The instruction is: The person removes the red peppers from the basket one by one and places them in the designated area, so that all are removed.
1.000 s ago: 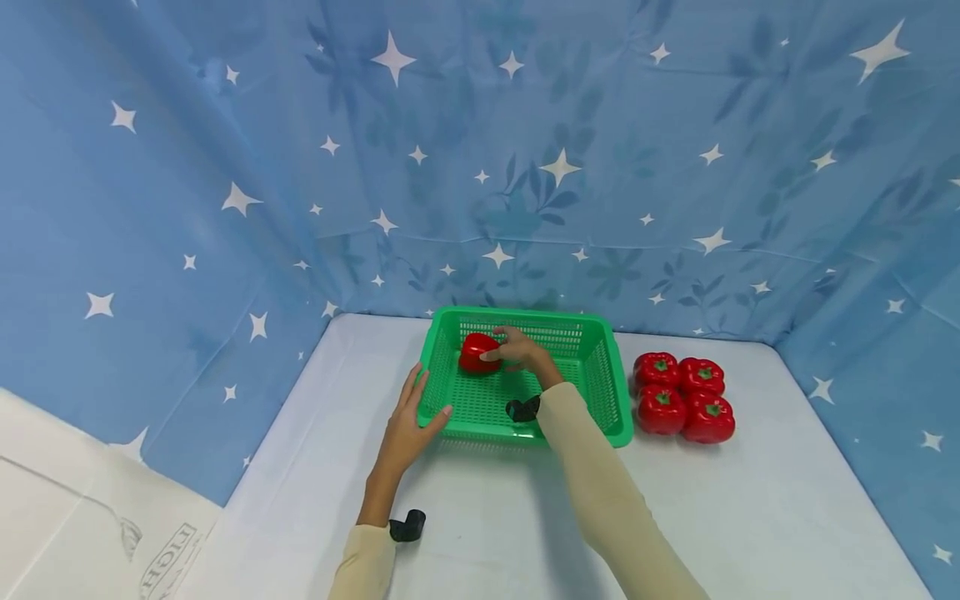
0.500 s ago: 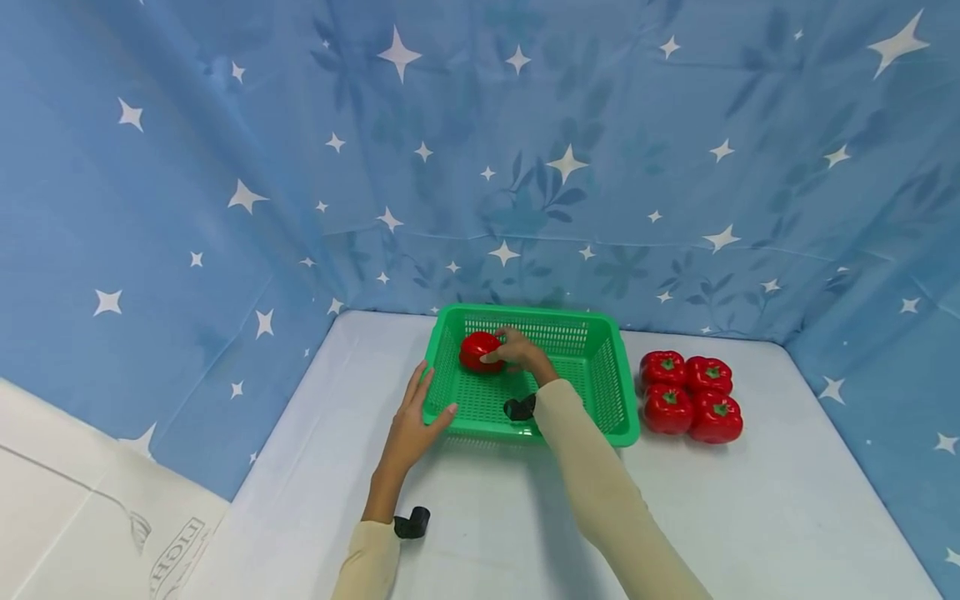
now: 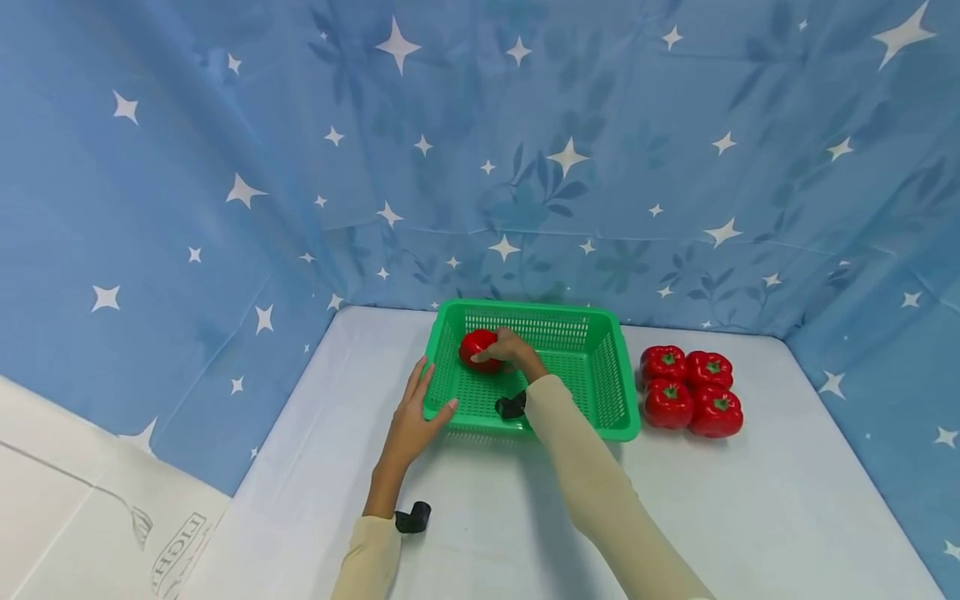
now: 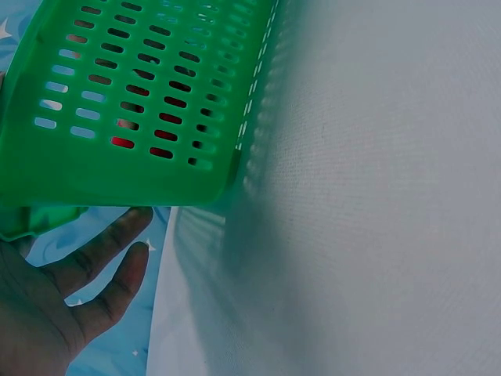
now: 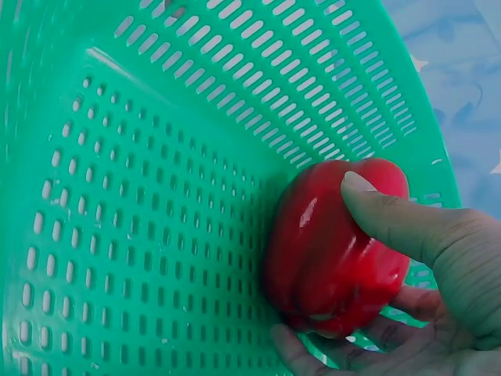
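Observation:
Inside the green plastic basket (image 3: 525, 309), toward its far left corner, lies a red bell pepper (image 5: 337, 243). My right hand (image 3: 513, 348) grips this pepper, thumb across its near side and fingers curled under it in the right wrist view. At the basket's near left corner, my left hand (image 3: 411, 425) rests with straight, spread fingers against the rim. The left wrist view has the left hand (image 4: 70, 298) at the basket's edge, and red shows through the slots of the basket wall (image 4: 117, 168).
Several red bell peppers (image 3: 692, 392) stand grouped on the white tabletop (image 3: 480, 517), just right of the basket. A blue curtain with white stars (image 3: 420, 192) rises behind and beside the table. Black wrist cameras (image 3: 413, 517) sit on both wrists.
The right hand has closed further round the pepper in the basket, its thumb shifting slightly left over it. The left hand holds its place at the basket's corner. The view shifts slightly.

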{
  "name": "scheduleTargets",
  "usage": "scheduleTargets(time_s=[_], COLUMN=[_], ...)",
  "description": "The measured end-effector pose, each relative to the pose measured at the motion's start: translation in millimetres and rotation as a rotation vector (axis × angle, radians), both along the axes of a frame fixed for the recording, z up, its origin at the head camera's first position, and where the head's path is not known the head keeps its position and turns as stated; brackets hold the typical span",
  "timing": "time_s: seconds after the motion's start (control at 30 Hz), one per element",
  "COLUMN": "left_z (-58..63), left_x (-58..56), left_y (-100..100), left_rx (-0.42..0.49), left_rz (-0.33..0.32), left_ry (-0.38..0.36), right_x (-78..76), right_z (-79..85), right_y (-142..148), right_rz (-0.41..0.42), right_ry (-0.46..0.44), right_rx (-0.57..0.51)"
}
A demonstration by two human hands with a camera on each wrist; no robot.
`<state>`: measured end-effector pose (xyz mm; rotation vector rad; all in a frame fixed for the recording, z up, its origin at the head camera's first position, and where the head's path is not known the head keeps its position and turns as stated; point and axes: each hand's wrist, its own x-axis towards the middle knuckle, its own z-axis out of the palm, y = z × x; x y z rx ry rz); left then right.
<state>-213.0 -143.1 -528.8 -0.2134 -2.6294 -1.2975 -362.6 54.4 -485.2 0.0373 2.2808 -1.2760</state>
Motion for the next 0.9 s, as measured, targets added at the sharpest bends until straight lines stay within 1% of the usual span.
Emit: scheduleTargets(time_s=[0.27, 0.4, 0.5, 0.67, 0.9], left_z=[1.3, 3.0, 2.7, 0.6, -2.5], left_x=[-3.8, -5.1, -5.2, -3.5, -2.2], left_y=[0.1, 0.1, 0.3, 0.7, 0.5], left_rx=[-0.007, 0.000, 0.000, 0.009, 0.009], left_rz=[0.001, 0.000, -0.002, -0.010, -0.008], left_ry=[0.012, 0.013, 0.007, 0.004, 0.002], right_x=[0.7, -0.8, -0.3, 5.4, 7.4], right_z=[4.0, 5.9, 7.3, 13.1, 19.2], right_y=[1.2, 3.8, 6.0, 10.4, 16.3], right_rz=[-0.034, -0.055, -0.066, -0.060, -0.065], right_ry=[0.021, 0.014, 0.006, -0.004, -0.045], right_rx=[-0.020, -0.039, -0.064, -0.126, -0.195])
